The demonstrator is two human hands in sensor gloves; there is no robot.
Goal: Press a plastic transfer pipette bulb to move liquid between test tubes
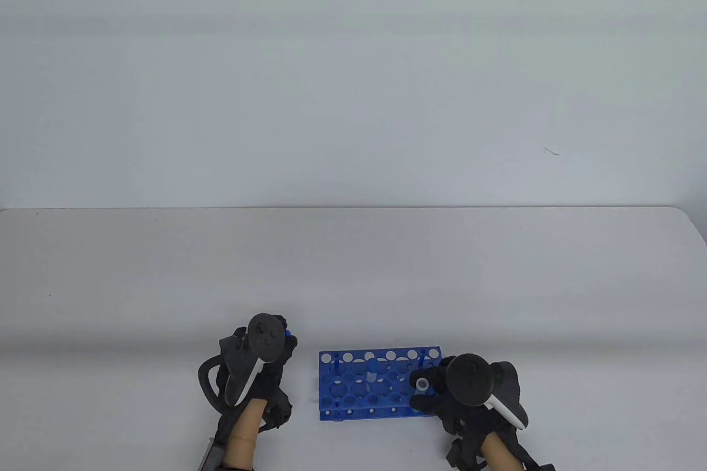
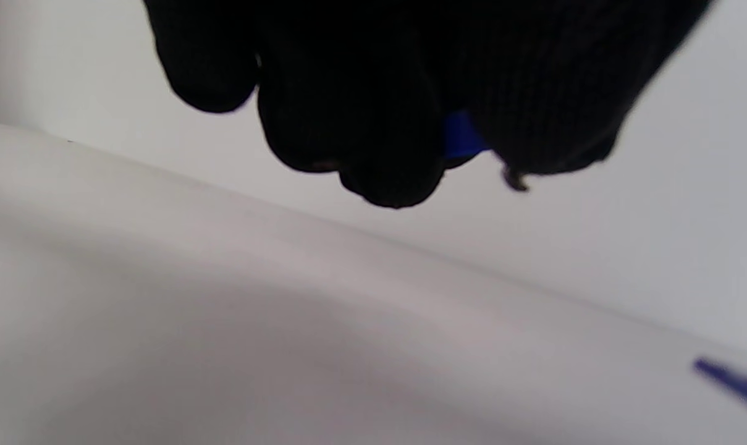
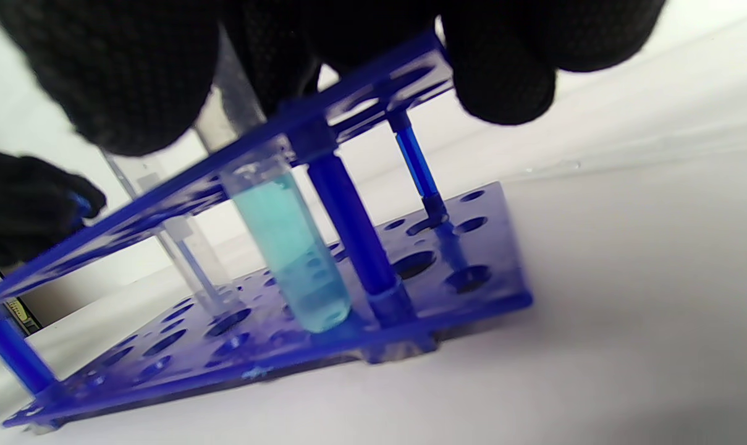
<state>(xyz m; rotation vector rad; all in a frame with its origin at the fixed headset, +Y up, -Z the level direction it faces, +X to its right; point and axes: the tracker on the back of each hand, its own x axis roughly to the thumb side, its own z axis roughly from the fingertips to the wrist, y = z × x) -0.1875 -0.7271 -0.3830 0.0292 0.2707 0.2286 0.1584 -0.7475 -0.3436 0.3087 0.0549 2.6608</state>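
A blue test tube rack (image 1: 353, 391) stands on the table near the front edge. My right hand (image 1: 429, 389) holds the top of an open test tube (image 1: 422, 384) that sits in the rack's right end. In the right wrist view this tube (image 3: 293, 253) holds cyan liquid and my fingers (image 3: 126, 80) close around its upper part. A second tube with a blue cap (image 1: 373, 369) stands mid-rack; it also shows in the right wrist view (image 3: 188, 259). My left hand (image 1: 283, 339) is left of the rack, closed on a small blue piece (image 2: 463, 136), seemingly a cap. No pipette shows.
The white table (image 1: 353, 272) stretches far behind the rack, with a plain wall behind it. The rack (image 3: 447, 290) has several vacant holes. A corner of the rack (image 2: 734, 380) shows at the right in the left wrist view.
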